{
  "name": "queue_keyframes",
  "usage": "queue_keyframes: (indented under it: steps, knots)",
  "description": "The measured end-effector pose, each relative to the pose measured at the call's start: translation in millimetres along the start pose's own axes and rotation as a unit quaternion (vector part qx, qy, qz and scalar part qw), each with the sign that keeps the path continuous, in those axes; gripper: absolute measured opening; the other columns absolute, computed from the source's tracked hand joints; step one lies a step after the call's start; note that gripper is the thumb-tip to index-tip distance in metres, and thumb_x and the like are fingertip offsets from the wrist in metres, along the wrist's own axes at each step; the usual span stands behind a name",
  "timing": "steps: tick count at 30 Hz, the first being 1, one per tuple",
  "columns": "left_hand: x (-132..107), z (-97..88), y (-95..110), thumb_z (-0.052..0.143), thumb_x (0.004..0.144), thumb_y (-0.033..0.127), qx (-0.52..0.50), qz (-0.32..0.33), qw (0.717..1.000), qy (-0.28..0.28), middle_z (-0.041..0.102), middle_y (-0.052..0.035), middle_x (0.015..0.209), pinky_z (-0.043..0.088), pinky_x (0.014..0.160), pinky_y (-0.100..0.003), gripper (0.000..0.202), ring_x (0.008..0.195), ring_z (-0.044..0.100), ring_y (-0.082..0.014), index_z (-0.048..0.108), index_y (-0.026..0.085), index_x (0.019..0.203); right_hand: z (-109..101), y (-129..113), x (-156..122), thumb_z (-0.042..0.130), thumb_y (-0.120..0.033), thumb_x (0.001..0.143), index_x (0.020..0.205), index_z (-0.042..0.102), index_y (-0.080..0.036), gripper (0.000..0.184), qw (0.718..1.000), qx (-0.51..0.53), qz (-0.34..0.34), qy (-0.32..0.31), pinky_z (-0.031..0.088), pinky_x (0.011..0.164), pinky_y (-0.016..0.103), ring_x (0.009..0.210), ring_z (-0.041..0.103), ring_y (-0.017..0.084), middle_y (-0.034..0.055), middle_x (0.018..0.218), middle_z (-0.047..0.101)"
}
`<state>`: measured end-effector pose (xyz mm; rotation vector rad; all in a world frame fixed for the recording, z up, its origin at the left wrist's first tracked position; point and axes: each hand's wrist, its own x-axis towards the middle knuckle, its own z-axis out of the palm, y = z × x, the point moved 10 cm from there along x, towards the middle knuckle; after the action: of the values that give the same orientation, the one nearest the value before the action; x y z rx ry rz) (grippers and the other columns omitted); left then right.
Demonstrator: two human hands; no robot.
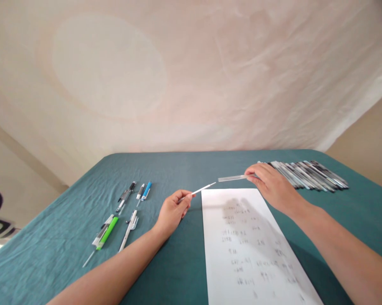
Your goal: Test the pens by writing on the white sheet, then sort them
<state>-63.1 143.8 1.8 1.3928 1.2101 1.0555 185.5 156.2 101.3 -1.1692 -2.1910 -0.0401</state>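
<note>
My left hand is pinched shut on a thin white pen refill, which points up and to the right, just left of a white sheet of paper with writing on it. My right hand rests beyond the top of the sheet, its fingers closed on a clear pen barrel that lies flat on the teal tablecloth. Right behind that hand lies a row of several dark pens.
On the left of the table lie several loose pens: a black one, a blue-and-white pair, a green one and a clear one. A pale cloth backdrop hangs behind the table's far edge.
</note>
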Motion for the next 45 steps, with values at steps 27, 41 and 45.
queue_keyframes:
  steps: [27, 41, 45]
  knots:
    - [-1, 8.2, -1, 0.055, 0.081, 0.046, 0.032, -0.032, 0.998, -0.034, 0.040, 0.0073, 0.053, 0.025, 0.043, -0.017, 0.034, 0.043, 0.034, -0.0059, 0.059, 0.014, 0.092, 15, -14, -3, 0.041, -0.022, 0.091, 0.092, 0.056, -0.022, 0.015, 0.997, 0.045, -0.019, -0.063, 0.045, 0.079, 0.034, 0.086, 0.058, 0.020, 0.0057, 0.092, 0.062]
    - [-11, 23.0, 12, 0.053, 0.083, 0.035, 0.098, 0.007, 0.992, -0.079, 0.048, 0.0049, 0.059, 0.032, 0.049, -0.018, 0.022, 0.050, 0.040, -0.0080, 0.059, 0.017, 0.094, 40, -39, -11, 0.042, -0.022, 0.091, 0.093, 0.058, -0.022, 0.016, 0.984, 0.130, -0.001, -0.119, 0.046, 0.074, 0.028, 0.082, 0.059, 0.015, 0.0034, 0.092, 0.062]
    - [-13, 27.5, 14, 0.054, 0.082, 0.029, 0.081, 0.015, 0.992, -0.091, 0.054, 0.0027, 0.072, 0.035, 0.052, -0.018, 0.021, 0.055, 0.044, -0.0081, 0.052, 0.018, 0.100, 48, -45, -13, 0.043, -0.023, 0.090, 0.095, 0.059, -0.023, 0.017, 0.981, 0.150, 0.002, -0.123, 0.047, 0.074, 0.028, 0.082, 0.060, 0.015, 0.0037, 0.093, 0.063]
